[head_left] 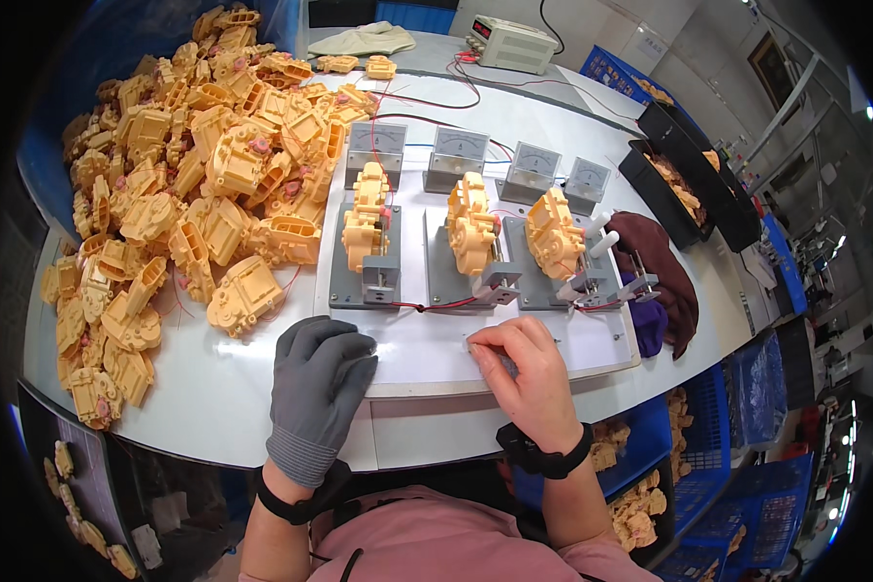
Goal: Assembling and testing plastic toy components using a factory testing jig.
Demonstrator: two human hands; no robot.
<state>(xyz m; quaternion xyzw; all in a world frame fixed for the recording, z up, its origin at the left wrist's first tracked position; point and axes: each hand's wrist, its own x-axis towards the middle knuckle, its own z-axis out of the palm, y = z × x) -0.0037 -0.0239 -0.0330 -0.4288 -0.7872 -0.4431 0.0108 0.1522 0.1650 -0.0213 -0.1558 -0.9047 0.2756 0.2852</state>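
Note:
My left hand [322, 376], in a grey knit glove, rests at the front left of a white board [427, 373]. Its fingers are curled closed and no object shows in them. Bare, my right hand [526, 371] is closed over the front of the board, thumb and forefinger drawn together; whatever they may pinch is too small to make out. Beyond my hands, three yellow plastic housings sit upright in grey fixtures: a left housing [367, 221], a middle housing [471, 228] and a right housing [555, 235]. Red and black wires [446, 306] run along the fixtures' front.
Analog panel meters [458, 153] stand behind the fixtures. A large pile of yellow housings [194, 165] covers the table's left. At the back are a power supply [512, 45] and a cloth glove [364, 41]. Brown cloth [662, 267] and black bins [664, 194] lie right.

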